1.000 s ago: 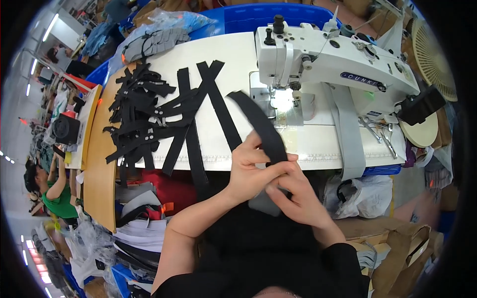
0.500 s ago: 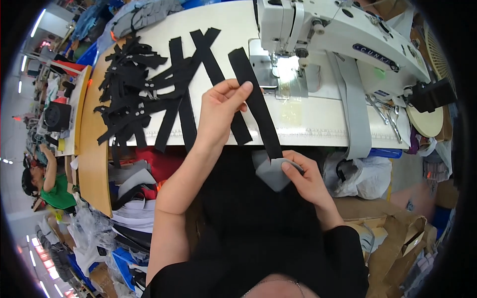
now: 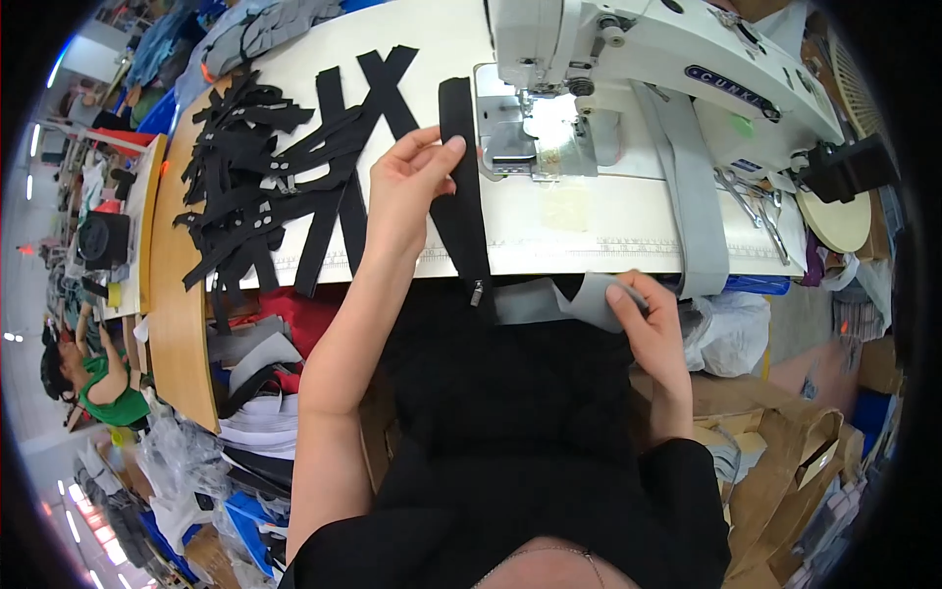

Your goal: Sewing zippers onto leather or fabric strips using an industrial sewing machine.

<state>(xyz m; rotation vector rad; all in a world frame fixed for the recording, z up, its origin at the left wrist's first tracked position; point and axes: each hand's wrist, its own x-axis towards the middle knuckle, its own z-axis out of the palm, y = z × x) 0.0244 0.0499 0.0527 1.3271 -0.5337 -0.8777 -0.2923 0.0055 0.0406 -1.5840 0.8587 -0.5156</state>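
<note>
My left hand (image 3: 420, 177) pinches a black fabric strap (image 3: 469, 201) near its upper part, at the front of the white sewing table. The strap hangs over the table edge, and a small metal piece (image 3: 478, 293) shows at its lower end. In front of the table, my right hand (image 3: 650, 319) grips the right end of a grey fabric strip (image 3: 535, 302), which stretches left toward the black strap's lower end. Whether the two are joined I cannot tell. The sewing machine (image 3: 589, 59) stands just beyond, its lit needle area right of the strap.
Black straps (image 3: 265, 187), some with metal bits, lie heaped on the table's left. A long grey strip (image 3: 699, 206) drapes over the front edge at right, beside scissors and metal tools (image 3: 760, 211). Cardboard (image 3: 775, 481) is at lower right. A person in green (image 3: 113, 393) is far left.
My right hand has moved right and slightly up, drawing the grey strip out flatter. The black strap hangs straighter from my left hand, and its metal piece has come into view.
</note>
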